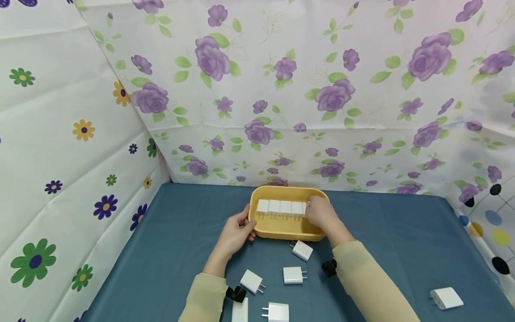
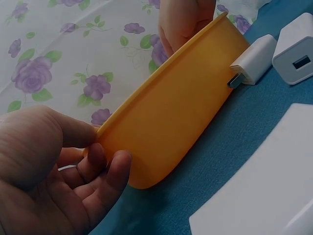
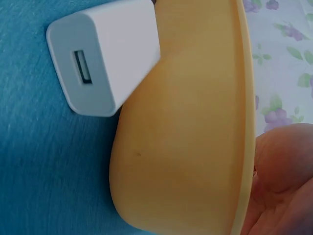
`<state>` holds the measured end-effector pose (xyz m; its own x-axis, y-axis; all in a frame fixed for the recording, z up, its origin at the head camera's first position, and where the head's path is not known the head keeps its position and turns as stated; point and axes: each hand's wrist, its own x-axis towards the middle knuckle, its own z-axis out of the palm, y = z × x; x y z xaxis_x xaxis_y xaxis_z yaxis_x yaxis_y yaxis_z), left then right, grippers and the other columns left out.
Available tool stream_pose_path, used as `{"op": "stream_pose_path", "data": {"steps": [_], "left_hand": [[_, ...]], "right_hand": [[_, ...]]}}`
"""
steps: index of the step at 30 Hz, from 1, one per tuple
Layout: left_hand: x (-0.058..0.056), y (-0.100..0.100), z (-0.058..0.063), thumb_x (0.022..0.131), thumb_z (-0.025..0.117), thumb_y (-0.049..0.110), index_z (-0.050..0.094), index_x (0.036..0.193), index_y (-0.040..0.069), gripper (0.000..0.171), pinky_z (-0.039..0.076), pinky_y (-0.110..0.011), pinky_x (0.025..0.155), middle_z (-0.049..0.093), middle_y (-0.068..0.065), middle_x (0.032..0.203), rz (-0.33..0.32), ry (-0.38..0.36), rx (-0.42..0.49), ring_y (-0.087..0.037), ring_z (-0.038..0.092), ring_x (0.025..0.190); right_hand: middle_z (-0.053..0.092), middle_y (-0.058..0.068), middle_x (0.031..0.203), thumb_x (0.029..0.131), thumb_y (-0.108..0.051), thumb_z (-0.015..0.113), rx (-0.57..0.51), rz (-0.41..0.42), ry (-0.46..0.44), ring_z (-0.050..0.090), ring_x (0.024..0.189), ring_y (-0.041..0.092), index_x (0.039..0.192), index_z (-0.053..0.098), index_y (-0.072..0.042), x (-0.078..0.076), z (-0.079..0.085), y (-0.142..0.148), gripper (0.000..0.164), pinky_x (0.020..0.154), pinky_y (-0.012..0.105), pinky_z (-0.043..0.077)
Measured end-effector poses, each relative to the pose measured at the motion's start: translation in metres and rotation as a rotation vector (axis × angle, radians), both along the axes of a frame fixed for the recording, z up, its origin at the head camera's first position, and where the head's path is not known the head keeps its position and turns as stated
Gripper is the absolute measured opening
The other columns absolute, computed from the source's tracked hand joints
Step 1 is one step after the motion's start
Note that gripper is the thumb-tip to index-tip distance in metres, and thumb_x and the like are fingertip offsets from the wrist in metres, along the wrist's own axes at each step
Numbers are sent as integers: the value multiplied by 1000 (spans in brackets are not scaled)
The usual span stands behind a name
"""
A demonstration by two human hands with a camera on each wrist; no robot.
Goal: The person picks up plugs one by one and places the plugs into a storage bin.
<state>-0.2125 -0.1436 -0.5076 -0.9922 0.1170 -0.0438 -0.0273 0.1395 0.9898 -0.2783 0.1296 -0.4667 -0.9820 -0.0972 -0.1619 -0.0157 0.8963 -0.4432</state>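
Observation:
A yellow plastic bin [image 1: 281, 235] stands near the back of the table. Inside it, white charger plugs [image 1: 274, 206] form a row with their prongs toward me. My left hand [image 1: 235, 230] grips the bin's left end, thumb at the rim and fingers curled against the outer wall, as the left wrist view shows. Over the bin's right side, my right hand [image 1: 322, 212] reaches in with curled fingers and holds the charger plug [image 1: 304, 207] at the row's right end, mostly covered by the hand. In the right wrist view the bin wall hides the fingertips.
Several loose white charger plugs lie in front of the bin, among them one [image 1: 302, 251] close to its wall and another [image 1: 293, 275] nearer me. One plug [image 1: 446, 298] sits far right on the blue tablecloth [image 1: 402, 250]. Flowered cloth [image 1: 306, 89] hangs behind the table.

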Motion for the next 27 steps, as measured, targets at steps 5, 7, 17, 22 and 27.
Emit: {"op": "stream_pose_path", "data": {"steps": [5, 7, 17, 22, 27], "left_hand": [[0, -1, 0, 109, 64, 7, 35, 167, 8, 65, 63, -52, 69, 63, -22, 90, -1, 2, -4, -28, 66, 73], [0, -1, 0, 109, 64, 6, 35, 167, 8, 65, 63, -51, 68, 62, -22, 89, -3, 7, -4, -28, 66, 72], [-1, -1, 0, 108, 65, 8, 36, 167, 7, 66, 63, -52, 68, 63, -20, 88, -6, 14, 0, -25, 65, 71], [-1, -1, 0, 108, 65, 8, 35, 167, 7, 66, 63, -51, 68, 63, -19, 87, -6, 15, -5, -23, 65, 70], [-1, -2, -1, 109, 64, 6, 34, 167, 6, 65, 64, -49, 67, 62, -18, 87, -13, 17, -4, -22, 65, 70]], "right_hand": [[57, 29, 149, 113, -8, 38, -21, 26, 4, 50, 141, 48, 149, 56, 8, -1, 0, 6, 44, 117, 61, 42], [56, 28, 151, 112, -8, 39, -26, 26, -10, 49, 142, 49, 151, 55, 7, -2, 1, 7, 44, 117, 62, 42], [55, 27, 153, 111, -7, 43, -41, 28, -34, 45, 145, 50, 154, 53, 5, -1, 5, 8, 45, 118, 63, 40], [54, 26, 154, 111, -7, 45, -63, 34, -31, 43, 146, 50, 155, 53, 3, -1, 4, 8, 46, 119, 64, 39], [53, 25, 155, 111, -8, 45, -77, 16, -25, 46, 144, 47, 156, 53, 0, 1, 4, 8, 47, 108, 56, 48]]}}
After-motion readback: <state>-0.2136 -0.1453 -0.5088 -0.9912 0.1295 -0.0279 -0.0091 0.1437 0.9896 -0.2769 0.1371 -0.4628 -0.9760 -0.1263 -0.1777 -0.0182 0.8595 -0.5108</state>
